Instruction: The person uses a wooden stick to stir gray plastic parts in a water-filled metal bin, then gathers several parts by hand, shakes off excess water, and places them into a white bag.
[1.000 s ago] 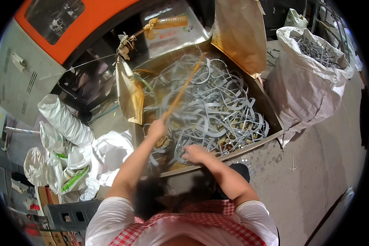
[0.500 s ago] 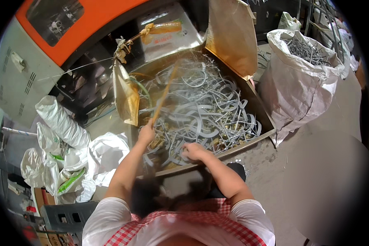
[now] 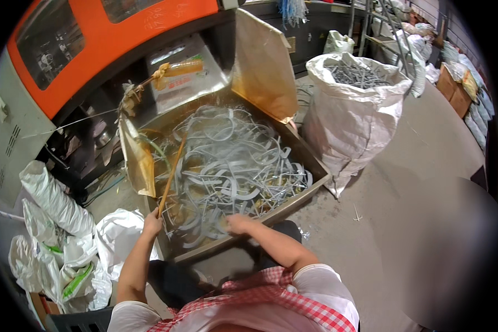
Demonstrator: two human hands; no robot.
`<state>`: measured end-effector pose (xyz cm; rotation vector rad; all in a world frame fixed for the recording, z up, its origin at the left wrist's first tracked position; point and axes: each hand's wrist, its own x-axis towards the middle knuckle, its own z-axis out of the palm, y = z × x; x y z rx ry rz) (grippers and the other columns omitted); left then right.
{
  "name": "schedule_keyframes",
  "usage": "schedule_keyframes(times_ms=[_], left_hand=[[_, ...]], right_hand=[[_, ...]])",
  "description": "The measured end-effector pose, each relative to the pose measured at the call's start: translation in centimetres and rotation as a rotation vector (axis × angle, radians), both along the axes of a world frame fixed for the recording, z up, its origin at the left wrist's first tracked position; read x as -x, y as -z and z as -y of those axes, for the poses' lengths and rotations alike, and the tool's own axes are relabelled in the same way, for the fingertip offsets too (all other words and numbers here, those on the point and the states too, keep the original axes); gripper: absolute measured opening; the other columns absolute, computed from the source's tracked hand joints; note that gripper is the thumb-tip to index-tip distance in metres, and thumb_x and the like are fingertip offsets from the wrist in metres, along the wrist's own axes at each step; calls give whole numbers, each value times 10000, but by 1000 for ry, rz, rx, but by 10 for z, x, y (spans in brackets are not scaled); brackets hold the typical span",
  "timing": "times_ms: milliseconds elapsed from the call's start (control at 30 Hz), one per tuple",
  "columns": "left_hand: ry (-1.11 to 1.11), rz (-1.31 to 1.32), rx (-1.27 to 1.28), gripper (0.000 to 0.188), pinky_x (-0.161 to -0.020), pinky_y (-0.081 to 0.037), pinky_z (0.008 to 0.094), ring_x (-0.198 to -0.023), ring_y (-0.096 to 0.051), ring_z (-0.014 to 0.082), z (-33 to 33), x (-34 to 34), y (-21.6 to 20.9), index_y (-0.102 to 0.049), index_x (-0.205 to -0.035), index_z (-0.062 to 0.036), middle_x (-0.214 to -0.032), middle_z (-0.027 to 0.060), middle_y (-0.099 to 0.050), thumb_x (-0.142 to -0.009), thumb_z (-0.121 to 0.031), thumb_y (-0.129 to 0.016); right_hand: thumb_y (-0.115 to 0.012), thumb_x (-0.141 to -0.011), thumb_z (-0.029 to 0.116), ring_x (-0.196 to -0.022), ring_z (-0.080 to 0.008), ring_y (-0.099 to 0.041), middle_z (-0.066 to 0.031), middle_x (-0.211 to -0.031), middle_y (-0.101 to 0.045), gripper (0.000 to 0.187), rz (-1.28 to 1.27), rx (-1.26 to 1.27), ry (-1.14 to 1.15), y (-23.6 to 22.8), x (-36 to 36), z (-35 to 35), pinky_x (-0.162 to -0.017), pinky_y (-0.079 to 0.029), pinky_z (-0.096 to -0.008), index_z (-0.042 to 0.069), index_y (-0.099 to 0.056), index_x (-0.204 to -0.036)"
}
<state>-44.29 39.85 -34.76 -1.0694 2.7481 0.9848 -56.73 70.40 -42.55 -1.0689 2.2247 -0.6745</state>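
Stick (image 3: 172, 174), pointing away, long axis angled right

Before us, the strips (image 3: 232, 174) lie in the bin (image 3: 304, 152). We have our left hand (image 3: 152, 224) at its left edge, the stick (image 3: 173, 171) in it slanting over the strips, and our right hand (image 3: 238, 224) at the near edge. The sack (image 3: 348, 124) stands right of the bin, the bags (image 3: 119, 238) left, the machine (image 3: 94, 44) behind.
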Motion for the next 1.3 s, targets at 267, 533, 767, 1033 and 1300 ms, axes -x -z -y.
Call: schedule_keyframes(times_ms=[267, 533, 767, 1033, 1300], left_hand=[[269, -207, -64, 517, -842, -433, 297, -993, -585, 245, -65, -81, -41, -395, -1305, -45, -1107, 203, -578, -802, -56, -512], [417, -603, 121, 507, -796, -428, 266, -917, -569, 182, -118, -67, -120, -366, -1315, -10, -1125, 183, -572, -823, -64, -477], [448, -782, -422, 532, -582, -412, 220, -668, -503, 62, -219, 85, -209, -385, -1333, -100, -816, 61, -572, -819, -98, -523], [823, -777, -339, 631, -841, -421, 307, -960, -487, 183, -260, 133, -186, -327, -1350, -65, -1299, 128, -389, -804, -220, -604], [606, -572, -449, 488, -800, -441, 276, -869, -526, 146, -212, 82, -103, -451, -1256, -34, -1199, 107, -473, -801, -130, -600]], right_hand=[[-561, -807, 294, -956, -335, -569, -183, -1027, -595, 382, 103, 219, -16, -16, -31, -21, -807, -446, -377, 39, -546, -1092], [-583, -811, 285, -1049, -300, -537, -203, -1154, -537, 493, 339, 321, -238, -107, -82, 4, -857, -427, -352, 56, -445, -1224], [-609, -800, 219, -817, -264, -568, -178, -940, -516, 599, 585, 894, 313, -163, -132, 25, -704, -466, -344, -26, -227, -1191], [-515, -830, 131, -568, -120, -475, -40, -734, -495, 307, 118, 828, 1047, -201, 0, -120, -489, -408, -257, 80, -407, -1112], [-564, -800, 134, -628, -99, -490, -29, -790, -518, 435, 115, 779, 1090, -150, 5, -178, -525, -400, -232, 40, -435, -1204]])
